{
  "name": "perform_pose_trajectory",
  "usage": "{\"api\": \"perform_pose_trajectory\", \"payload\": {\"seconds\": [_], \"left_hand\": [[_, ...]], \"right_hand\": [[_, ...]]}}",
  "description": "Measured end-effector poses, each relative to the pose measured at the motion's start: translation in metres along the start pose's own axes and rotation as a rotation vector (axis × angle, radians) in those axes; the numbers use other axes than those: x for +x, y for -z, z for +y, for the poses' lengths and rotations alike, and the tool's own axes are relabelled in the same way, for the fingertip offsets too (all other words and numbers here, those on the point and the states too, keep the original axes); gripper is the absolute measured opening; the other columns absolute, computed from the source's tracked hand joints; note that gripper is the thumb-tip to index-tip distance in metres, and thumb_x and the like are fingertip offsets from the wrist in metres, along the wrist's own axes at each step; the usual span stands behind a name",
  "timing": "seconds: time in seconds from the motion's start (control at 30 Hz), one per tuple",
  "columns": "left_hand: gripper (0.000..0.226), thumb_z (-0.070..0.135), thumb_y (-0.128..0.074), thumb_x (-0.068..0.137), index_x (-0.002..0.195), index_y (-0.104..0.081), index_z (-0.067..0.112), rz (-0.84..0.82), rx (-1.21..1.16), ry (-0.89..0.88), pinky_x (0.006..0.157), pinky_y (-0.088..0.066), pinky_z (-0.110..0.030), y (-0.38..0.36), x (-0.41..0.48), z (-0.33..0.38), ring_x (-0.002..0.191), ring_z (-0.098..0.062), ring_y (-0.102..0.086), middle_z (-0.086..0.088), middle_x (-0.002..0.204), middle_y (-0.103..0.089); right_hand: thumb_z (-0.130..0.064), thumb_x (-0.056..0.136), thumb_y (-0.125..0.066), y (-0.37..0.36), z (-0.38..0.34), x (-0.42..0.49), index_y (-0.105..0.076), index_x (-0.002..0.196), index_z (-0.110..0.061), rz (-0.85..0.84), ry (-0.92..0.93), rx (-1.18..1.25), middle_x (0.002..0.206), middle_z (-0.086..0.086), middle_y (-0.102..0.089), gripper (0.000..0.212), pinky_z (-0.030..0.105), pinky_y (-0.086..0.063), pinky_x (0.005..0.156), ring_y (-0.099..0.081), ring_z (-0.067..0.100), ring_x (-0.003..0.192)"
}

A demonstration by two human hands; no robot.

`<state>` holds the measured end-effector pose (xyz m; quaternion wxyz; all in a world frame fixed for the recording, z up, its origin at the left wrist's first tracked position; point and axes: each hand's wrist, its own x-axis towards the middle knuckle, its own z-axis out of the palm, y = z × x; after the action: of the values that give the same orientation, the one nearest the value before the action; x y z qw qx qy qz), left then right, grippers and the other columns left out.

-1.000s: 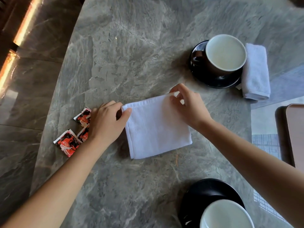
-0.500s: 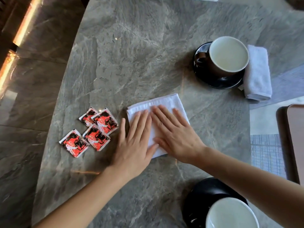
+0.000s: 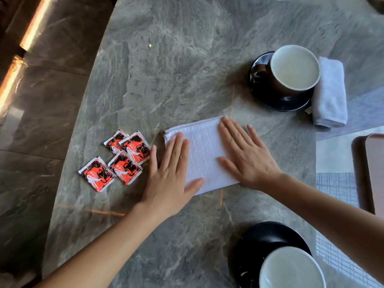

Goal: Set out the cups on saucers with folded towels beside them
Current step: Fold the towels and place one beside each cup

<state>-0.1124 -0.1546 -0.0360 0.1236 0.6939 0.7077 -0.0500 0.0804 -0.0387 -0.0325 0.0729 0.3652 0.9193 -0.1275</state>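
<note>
A white towel [image 3: 203, 150], folded into a flat square, lies in the middle of the grey marble table [image 3: 166, 59]. My left hand [image 3: 172, 175] presses flat on its left part, fingers spread. My right hand [image 3: 245, 154] lies flat on its right edge. At the far right a dark cup [image 3: 293, 69] with a white inside stands on a black saucer [image 3: 278, 100], with a rolled white towel [image 3: 330, 94] touching the saucer's right side. At the bottom right a second cup [image 3: 291, 269] stands on a black saucer [image 3: 261, 240].
Several red and black sachets [image 3: 118, 161] lie just left of my left hand. A brown tray [image 3: 372, 173] sits past the table's right edge. The table's left edge drops to a dark tiled floor [image 3: 31, 142].
A second ago both hands pinched the towel's far corners. They then laid flat on it side by side and have now slid apart toward its left and right edges.
</note>
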Motion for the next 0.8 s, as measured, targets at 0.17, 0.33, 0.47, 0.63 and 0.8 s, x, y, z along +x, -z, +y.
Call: {"api": "perform_pose_trajectory", "payload": {"seconds": [0.17, 0.33, 0.47, 0.63, 0.8], "left_hand": [[0.086, 0.063, -0.024, 0.085, 0.148, -0.011, 0.007, 0.007, -0.069, 0.016, 0.115, 0.001, -0.055, 0.007, 0.0, -0.001, 0.146, -0.023, 0.001, -0.009, 0.159, -0.003], [0.054, 0.046, -0.054, 0.081, 0.126, -0.052, 0.016, 0.208, -0.307, -0.116, 0.111, -0.023, -0.049, 0.018, -0.022, -0.003, 0.129, -0.018, -0.042, -0.001, 0.138, -0.049], [0.059, 0.049, -0.058, 0.075, 0.125, -0.053, 0.017, 0.126, -0.263, -0.137, 0.111, -0.023, -0.041, 0.012, -0.036, -0.004, 0.126, -0.016, -0.045, 0.002, 0.136, -0.05], [0.059, 0.046, -0.062, 0.068, 0.12, -0.053, 0.02, 0.134, -0.246, -0.133, 0.103, -0.029, -0.036, 0.013, -0.027, -0.003, 0.119, -0.017, -0.043, 0.001, 0.128, -0.054], [0.06, 0.047, -0.068, 0.064, 0.117, -0.053, 0.024, 0.084, -0.199, -0.1, 0.09, -0.031, -0.032, 0.019, -0.024, 0.0, 0.113, -0.019, -0.051, 0.006, 0.123, -0.055]], "right_hand": [[-0.06, 0.092, -0.015, -0.001, 0.001, 0.002, 0.007, 0.151, -0.017, 0.001, 0.021, 0.066, 0.16, 0.001, 0.011, 0.076, 0.044, 0.004, 0.12, 0.012, 0.013, 0.147], [-0.061, 0.086, -0.044, 0.01, 0.018, -0.016, -0.036, 0.141, -0.021, 0.155, 0.124, 0.315, 0.157, 0.003, -0.022, 0.069, 0.038, -0.015, 0.117, -0.014, 0.018, 0.147], [-0.044, 0.079, -0.065, 0.0, 0.03, -0.043, -0.056, 0.112, -0.019, 0.229, 0.251, 0.183, 0.134, 0.006, -0.053, 0.042, 0.043, -0.035, 0.106, -0.043, 0.024, 0.131], [-0.024, 0.08, -0.066, -0.008, 0.032, -0.044, -0.065, 0.105, -0.014, 0.274, 0.251, 0.14, 0.128, 0.006, -0.059, 0.027, 0.04, -0.04, 0.101, -0.051, 0.024, 0.123], [-0.03, 0.095, -0.045, -0.005, 0.03, -0.035, -0.062, 0.108, -0.008, 0.312, 0.191, 0.248, 0.124, 0.004, -0.06, 0.03, 0.032, -0.04, 0.098, -0.05, 0.021, 0.123]]}}
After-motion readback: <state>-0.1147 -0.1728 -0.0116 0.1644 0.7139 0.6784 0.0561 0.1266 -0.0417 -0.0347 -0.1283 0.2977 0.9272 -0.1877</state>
